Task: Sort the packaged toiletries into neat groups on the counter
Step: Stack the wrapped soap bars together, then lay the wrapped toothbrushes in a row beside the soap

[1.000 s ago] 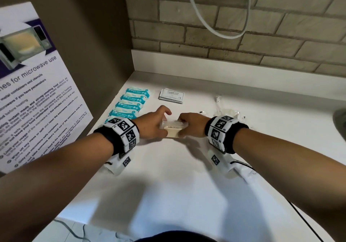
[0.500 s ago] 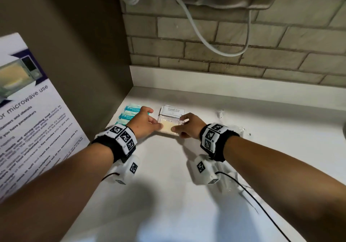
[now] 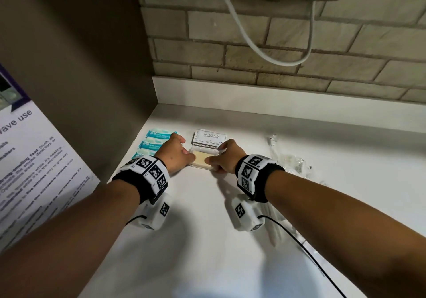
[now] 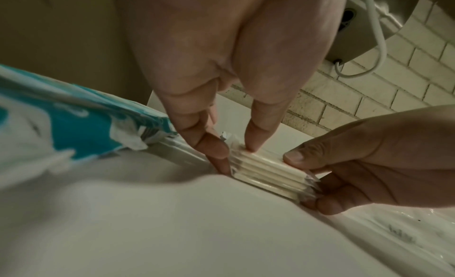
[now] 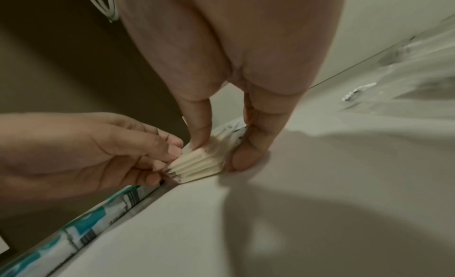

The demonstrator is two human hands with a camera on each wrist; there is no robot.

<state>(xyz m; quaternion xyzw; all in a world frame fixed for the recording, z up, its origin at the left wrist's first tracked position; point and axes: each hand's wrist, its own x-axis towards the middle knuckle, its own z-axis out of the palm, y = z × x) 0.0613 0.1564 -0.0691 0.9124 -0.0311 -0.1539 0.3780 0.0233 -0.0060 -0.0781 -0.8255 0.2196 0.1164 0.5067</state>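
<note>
A stack of cream soap bars [image 3: 201, 159] in clear wrappers sits on the white counter [image 3: 230, 240], just in front of a pile of white shampoo sachets [image 3: 208, 137]. My left hand [image 3: 175, 152] pinches the stack's left end and my right hand [image 3: 227, 157] pinches its right end. In the left wrist view the soap stack [image 4: 265, 170] shows several layers, the left hand [image 4: 234, 149] has its thumb on top, and the right hand [image 4: 369, 164] wraps the far end. The right wrist view shows the soap stack [image 5: 199, 164] slightly fanned between my right hand [image 5: 221, 149] and left hand [image 5: 86, 145].
Teal packets [image 3: 154, 142] lie in a row along the brown side wall, left of the stack. Clear plastic-wrapped items [image 3: 292, 161] lie loose to the right. A brick wall with a hanging white cable [image 3: 253, 44] closes the back. A printed notice [image 3: 34, 159] hangs at left.
Both hands have moved the soap stack away from me, toward the back wall, and lowered it onto the counter right in front of the shampoo sachets.
</note>
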